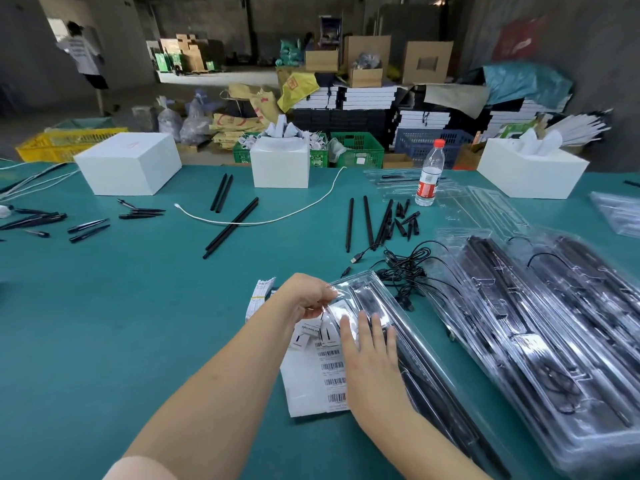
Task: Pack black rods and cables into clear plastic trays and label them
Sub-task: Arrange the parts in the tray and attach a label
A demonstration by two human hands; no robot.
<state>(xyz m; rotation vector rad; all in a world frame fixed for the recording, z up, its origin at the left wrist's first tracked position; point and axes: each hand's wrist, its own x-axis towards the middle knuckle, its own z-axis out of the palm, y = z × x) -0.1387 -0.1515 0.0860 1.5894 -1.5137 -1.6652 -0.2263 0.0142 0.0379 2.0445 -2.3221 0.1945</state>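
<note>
Cables (405, 268) tangle beside the tray (408, 341) — right hand (374, 362) flat on it, left hand (304, 296) pinching its corner.

A clear plastic tray (398, 327) lies closed on the table, black rods (415, 362) inside running lengthwise. A white sheet of barcode labels (322, 379) lies against its left edge. Right of it, filled trays (554, 327) are stacked, perhaps 3. Black cables (405, 268) lie tangled behind; loose rods (367, 223) lie beyond.

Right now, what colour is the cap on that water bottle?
Red: the water bottle has a red cap, shown in the head view.
</note>
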